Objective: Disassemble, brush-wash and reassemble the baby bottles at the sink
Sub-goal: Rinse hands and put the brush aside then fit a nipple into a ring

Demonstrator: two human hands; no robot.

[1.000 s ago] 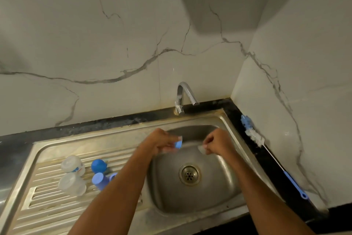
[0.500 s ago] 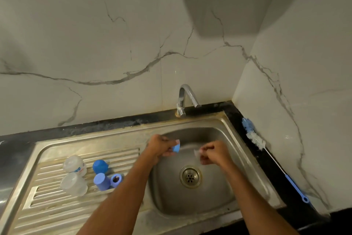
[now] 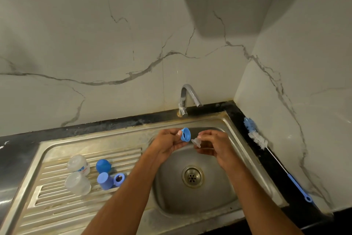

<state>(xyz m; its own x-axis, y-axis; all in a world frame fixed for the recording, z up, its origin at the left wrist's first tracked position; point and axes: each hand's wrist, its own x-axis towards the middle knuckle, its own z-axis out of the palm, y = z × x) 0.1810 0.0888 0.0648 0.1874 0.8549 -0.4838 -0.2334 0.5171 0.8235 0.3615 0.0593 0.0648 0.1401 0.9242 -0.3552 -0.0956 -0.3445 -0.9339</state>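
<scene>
Over the steel sink basin, my left hand pinches a blue screw ring tilted toward my right. My right hand pinches a clear silicone teat just right of the ring, close to it. On the ribbed drainboard at the left lie two clear bottle bodies, a blue domed cap, a blue cap and a second blue ring. A long bottle brush with a blue handle lies on the dark counter at the right.
A chrome tap stands behind the basin, with no water visible. The drain strainer sits in the basin floor. Marble-look walls close in behind and on the right. A black counter edge runs along the back.
My hands have turned so that the blue ring's opening faces my right hand, and the teat is closer to it. The view has tilted slightly.
</scene>
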